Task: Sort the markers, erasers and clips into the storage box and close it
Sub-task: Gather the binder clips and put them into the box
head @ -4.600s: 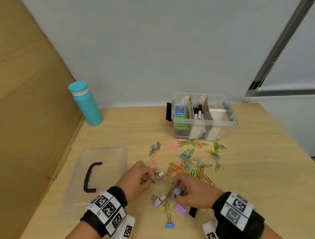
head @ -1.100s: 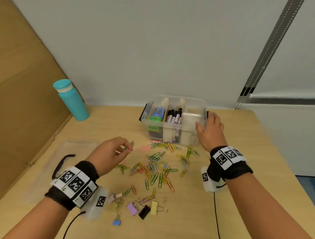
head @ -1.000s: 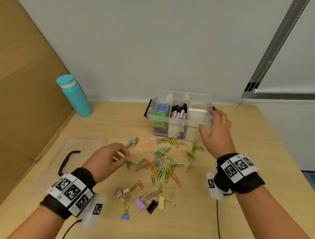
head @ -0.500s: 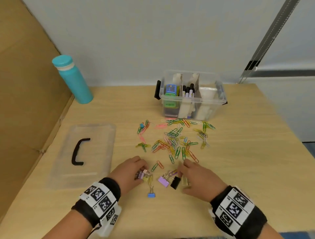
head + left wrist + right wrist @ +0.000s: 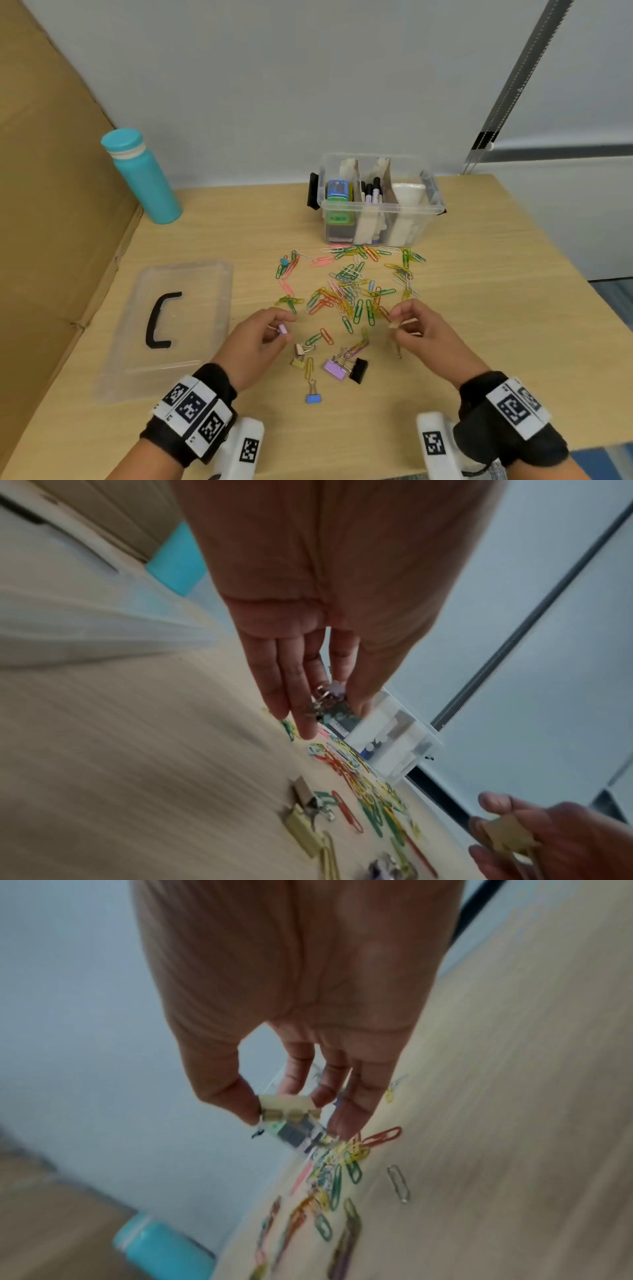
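The left hand (image 5: pixel 255 337) pinches a small lilac binder clip (image 5: pixel 282 329) between thumb and fingertips, lifted off the table (image 5: pixel 496 308). The right hand (image 5: pixel 423 330) pinches a pale yellow binder clip (image 5: pixel 289 1106) between thumb and forefinger, its other fingers hanging loosely extended.

Between and just below the two sets of fingertips lie the remaining binder clips: a beige one (image 5: pixel 299 348), a yellow one (image 5: pixel 298 363), a purple one (image 5: pixel 335 369), a black one (image 5: pixel 359 370) and a blue one (image 5: pixel 313 397) nearest the wrists. Just beyond the fingertips spreads the scatter of coloured paper clips (image 5: pixel 349 291), lying between the hands and the open storage box (image 5: pixel 378 202), which stands well ahead of the fingers, with markers (image 5: pixel 372 192) in its middle compartment. Well to the left of the left fingers rests the clear lid (image 5: pixel 171 322) with its black handle, and farther off a teal bottle (image 5: pixel 142 174) beside the cardboard panel (image 5: pixel 51 205).

Half a second ago both hands were down on the table among the binder clips; now each is raised with a clip in its grip, and the yellow clip beside the black one is gone from the pile.
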`<state>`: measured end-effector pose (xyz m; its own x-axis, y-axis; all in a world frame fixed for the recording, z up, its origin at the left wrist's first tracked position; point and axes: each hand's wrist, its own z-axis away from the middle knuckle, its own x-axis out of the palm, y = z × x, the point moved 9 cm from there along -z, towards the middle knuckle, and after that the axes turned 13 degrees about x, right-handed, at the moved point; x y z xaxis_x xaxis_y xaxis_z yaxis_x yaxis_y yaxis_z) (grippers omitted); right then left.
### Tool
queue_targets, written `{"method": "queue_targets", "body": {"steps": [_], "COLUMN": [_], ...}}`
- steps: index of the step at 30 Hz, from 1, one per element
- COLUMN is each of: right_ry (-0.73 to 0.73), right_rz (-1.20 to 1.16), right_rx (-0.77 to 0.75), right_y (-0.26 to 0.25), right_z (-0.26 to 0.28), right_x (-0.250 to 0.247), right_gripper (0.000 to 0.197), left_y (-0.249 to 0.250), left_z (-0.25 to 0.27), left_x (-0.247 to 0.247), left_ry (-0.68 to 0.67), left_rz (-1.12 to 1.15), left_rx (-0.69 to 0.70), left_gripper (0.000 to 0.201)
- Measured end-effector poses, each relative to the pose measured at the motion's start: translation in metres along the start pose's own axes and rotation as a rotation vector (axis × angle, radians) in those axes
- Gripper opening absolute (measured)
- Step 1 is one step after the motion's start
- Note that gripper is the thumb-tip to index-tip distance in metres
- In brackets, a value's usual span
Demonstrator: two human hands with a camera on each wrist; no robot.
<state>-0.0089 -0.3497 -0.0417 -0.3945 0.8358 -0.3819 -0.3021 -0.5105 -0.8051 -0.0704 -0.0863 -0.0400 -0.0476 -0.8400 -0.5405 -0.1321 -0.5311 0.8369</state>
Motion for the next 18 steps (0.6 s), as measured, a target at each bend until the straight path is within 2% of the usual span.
{"method": "queue_targets", "body": {"steps": [3, 6, 9, 12, 14, 16, 18], "right_ry": [-0.026, -0.051, -0.059, -0.052, -0.099, -0.170, -0.204], "right_rz": [-0.368, -0.453, -0.326, 0.053, 0.273, 0.375, 0.428], "right_rx": [0.079, 0.120, 0.137, 0.033, -0.042, -0.081, -0.118], "right_y": [0.006, 0.011, 0.011, 0.000, -0.005, -0.008, -0.011], "right_z": [-0.004, -0.003, -0.002, 0.002, 0.004, 0.006, 0.006], "right_x": [-0.012, -0.014, -0.012, 0.000, 0.019, 0.040, 0.056], "right_gripper": [0.014, 0.018, 0.016, 0.003, 0.013, 0.020, 0.022], "left_y": [-0.007, -0.009, -0.013, -0.018, -0.021, -0.022, -0.023], "left_z": [-0.001, -0.002, -0.002, -0.001, -0.001, -0.002, -0.005], "left_x": [-0.001, 0.001, 0.001, 0.002, 0.004, 0.001, -0.004], "left_ry": [0.042, 0.067, 0.073, 0.046, 0.028, 0.033, 0.082], "left_rz": [0.141, 0.257, 0.269, 0.196, 0.094, 0.030, 0.111], "left_rx": [-0.042, -0.069, -0.079, -0.102, -0.130, -0.161, -0.192], "left_gripper": [0.022, 0.025, 0.024, 0.023, 0.020, 0.017, 0.014]}}
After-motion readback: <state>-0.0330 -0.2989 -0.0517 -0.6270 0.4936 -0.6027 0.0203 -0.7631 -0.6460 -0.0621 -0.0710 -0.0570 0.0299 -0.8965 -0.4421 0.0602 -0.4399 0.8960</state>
